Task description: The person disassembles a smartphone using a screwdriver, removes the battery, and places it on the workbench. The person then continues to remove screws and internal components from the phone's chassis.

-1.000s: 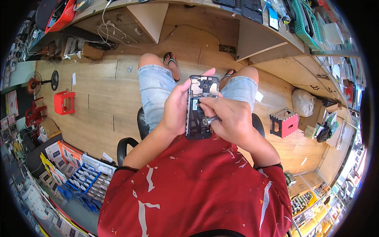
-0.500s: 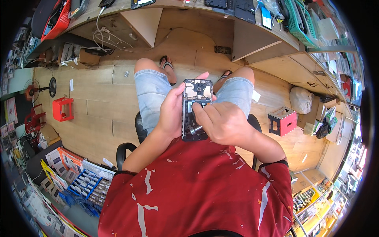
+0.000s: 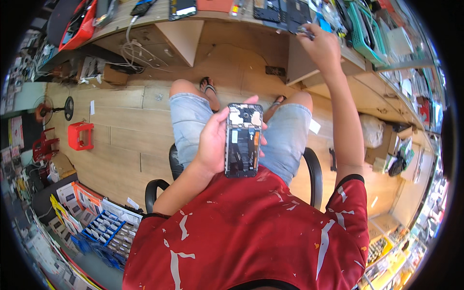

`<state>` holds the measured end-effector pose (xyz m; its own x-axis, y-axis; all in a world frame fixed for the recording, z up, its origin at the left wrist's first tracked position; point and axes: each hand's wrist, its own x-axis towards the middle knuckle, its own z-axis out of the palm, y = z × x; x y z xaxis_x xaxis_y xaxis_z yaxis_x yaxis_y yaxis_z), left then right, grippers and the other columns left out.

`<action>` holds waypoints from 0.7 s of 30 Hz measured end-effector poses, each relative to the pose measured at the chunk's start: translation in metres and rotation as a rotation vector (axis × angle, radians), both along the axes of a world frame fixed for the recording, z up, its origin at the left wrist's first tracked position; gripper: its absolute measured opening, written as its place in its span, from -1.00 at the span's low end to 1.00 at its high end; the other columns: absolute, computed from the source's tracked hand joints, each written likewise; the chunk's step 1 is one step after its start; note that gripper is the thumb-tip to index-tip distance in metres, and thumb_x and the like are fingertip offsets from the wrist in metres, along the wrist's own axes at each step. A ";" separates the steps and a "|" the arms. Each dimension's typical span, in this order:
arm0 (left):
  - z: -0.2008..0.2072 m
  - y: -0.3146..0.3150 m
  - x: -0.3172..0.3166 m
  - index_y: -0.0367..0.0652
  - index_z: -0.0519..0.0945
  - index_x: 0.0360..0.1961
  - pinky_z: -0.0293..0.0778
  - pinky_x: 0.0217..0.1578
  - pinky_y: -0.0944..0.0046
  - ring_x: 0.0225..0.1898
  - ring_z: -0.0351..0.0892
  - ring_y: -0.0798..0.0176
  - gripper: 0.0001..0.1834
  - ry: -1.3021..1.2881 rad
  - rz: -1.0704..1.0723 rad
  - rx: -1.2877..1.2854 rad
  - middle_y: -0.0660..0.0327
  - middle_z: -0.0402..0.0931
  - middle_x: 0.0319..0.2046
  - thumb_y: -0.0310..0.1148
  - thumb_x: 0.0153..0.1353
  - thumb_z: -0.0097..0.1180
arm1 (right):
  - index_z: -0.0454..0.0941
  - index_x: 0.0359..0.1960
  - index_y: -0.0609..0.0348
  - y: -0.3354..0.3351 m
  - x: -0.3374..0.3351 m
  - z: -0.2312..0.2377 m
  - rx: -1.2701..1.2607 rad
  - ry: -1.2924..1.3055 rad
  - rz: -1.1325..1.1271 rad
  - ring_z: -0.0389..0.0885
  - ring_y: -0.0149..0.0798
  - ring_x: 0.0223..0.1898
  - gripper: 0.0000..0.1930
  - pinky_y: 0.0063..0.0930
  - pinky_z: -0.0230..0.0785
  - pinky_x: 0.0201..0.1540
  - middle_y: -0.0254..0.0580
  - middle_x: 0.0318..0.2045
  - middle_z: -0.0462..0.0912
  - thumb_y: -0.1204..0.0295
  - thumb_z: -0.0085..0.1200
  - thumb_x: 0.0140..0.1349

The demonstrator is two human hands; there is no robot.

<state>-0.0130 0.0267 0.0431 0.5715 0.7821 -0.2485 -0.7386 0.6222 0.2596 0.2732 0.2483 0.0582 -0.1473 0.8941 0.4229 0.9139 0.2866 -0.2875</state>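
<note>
While the left hand is holding an opened phone above the lap, between the thighs and just ahead of the red shirt, the right arm is lying outstretched toward the bench. The left fingers are gripping the phone, the thumb pressing along one long edge and other fingertips showing at the far edge; its inner parts are facing up, with its upper end pointing away from the body. The right hand is hovering at the bench's front edge, its fingers bunching at a small shiny tool, though the picture is leaving it unclear whether they are gripping it or only touching it. Dark phone panels are lying just beyond, and a green basket is standing to the right. The step in hand seems to be managing the tool at the bench while the phone is waiting; the next move is probably calling for a careful fingertip grip or release there, with the left hand keeping the phone level.
</note>
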 end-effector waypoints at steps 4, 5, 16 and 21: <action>-0.003 -0.006 -0.004 -0.10 0.12 0.68 0.73 -0.02 -0.26 0.01 0.73 -0.24 -0.22 -0.015 0.012 -0.005 -0.24 0.61 0.13 0.13 0.61 -0.44 | 0.77 -0.08 0.01 0.036 0.018 -0.013 -0.001 -0.141 -0.099 0.79 0.18 -0.19 -0.71 0.03 0.61 -0.11 0.05 -0.26 0.82 0.13 0.27 0.34; -0.001 -0.007 -0.005 -0.12 0.13 0.67 0.74 -0.05 -0.22 -0.02 0.74 -0.21 -0.22 0.006 0.026 -0.017 -0.22 0.62 0.11 0.11 0.61 -0.42 | 0.77 -0.07 0.01 0.039 0.020 -0.016 -0.018 -0.162 -0.124 0.79 0.17 -0.19 -0.71 0.03 0.61 -0.11 0.04 -0.26 0.82 0.13 0.27 0.35; -0.008 -0.007 -0.009 -0.11 0.11 0.68 0.73 -0.04 -0.26 -0.01 0.73 -0.23 -0.22 0.006 0.046 0.035 -0.23 0.61 0.14 0.12 0.60 -0.41 | 0.82 -0.02 0.05 -0.027 -0.019 0.030 -0.184 0.216 -0.075 0.70 -0.27 -0.44 -0.76 -0.35 0.52 -0.29 -0.10 -0.40 0.80 0.28 0.32 0.36; -0.011 -0.006 -0.005 -0.14 0.15 0.66 0.74 -0.06 -0.21 -0.04 0.73 -0.17 -0.22 -0.020 0.064 0.016 -0.14 0.63 0.12 0.09 0.59 -0.38 | 0.81 -0.09 0.14 -0.148 -0.071 0.047 -0.315 0.562 0.361 0.69 -0.46 -0.37 -0.80 -0.51 0.52 -0.25 -0.24 -0.25 0.86 0.50 0.40 0.25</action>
<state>-0.0175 0.0205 0.0321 0.5246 0.8210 -0.2252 -0.7819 0.5693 0.2540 0.2024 0.1008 0.1051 -0.2916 0.9227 0.2521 0.4688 0.3676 -0.8032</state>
